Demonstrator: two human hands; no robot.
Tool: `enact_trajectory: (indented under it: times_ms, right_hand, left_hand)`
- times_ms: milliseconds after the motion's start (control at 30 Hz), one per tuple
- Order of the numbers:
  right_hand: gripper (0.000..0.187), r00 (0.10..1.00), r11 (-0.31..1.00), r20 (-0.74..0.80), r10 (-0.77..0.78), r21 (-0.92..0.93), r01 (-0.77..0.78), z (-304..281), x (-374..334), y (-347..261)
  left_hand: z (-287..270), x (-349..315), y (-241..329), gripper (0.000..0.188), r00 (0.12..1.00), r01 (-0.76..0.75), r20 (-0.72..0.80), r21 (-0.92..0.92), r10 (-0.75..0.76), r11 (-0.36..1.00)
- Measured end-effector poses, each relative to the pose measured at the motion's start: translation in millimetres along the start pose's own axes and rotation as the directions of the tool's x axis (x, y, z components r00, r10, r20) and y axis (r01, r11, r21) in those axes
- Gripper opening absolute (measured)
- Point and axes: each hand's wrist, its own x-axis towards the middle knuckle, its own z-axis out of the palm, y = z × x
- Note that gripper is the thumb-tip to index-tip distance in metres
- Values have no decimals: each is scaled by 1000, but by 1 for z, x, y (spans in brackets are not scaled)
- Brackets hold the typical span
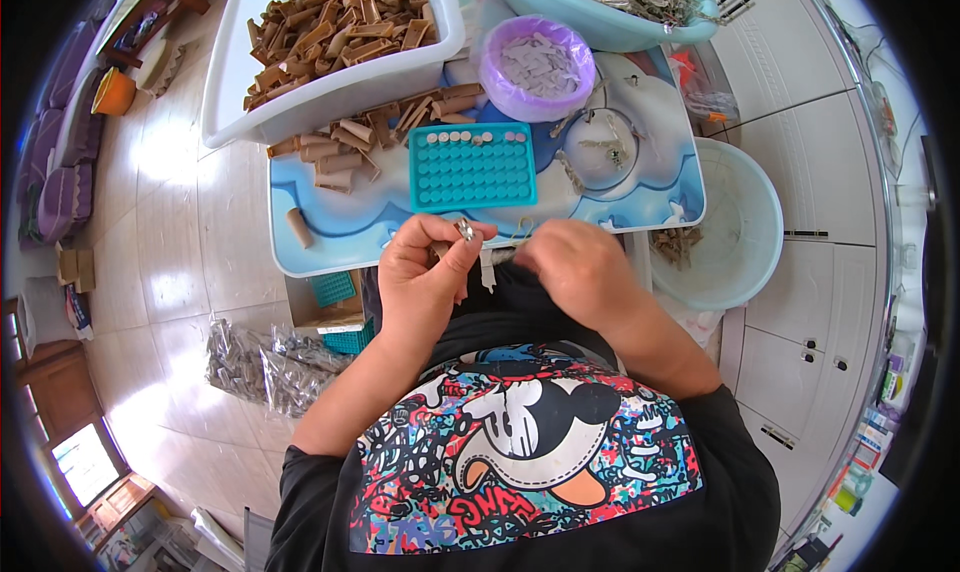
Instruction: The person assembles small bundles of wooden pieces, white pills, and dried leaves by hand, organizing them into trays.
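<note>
My left hand point(425, 267) is closed at the table's near edge. Between its thumb and forefinger it pinches a small shiny silver piece point(465, 231), too small to name surely. A pale strip point(488, 270) hangs between my two hands; I cannot tell which one holds it. My right hand point(580, 272) is beside it on the right, fingers curled in and blurred, and whatever they grip is hidden. Just beyond the hands lies a teal tray point(473, 177) with rows of round pockets. Several small pale round pieces point(458, 138) sit along its far row.
On the blue-white table point(350, 242) are brown tube-like pieces point(340, 152), a white bin point(235, 102) of more, and a purple-lined bowl point(520, 107) of grey pieces. A pale blue basin point(620, 27) stands behind, a round tub point(755, 222) at right. Plastic bags point(270, 367) lie on the floor.
</note>
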Motion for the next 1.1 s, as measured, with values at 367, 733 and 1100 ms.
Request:
enact_trajectory:
  times_ms: [367,733,1100]
  right_hand:
    - [12,973,906,222,63,397,-150,-1,10,-12]
    - [16,991,905,-50,127,415,-95,7,27,-6]
    - [17,998,937,-57,31,349,-9,13,26,-5]
  left_hand:
    - [-12,1,3,10,942,333,11,-129,-334,934]
    - [-14,0,0,11,884,466,141,-207,-445,860]
    - [-12,1,1,12,929,366,102,-98,-356,926]
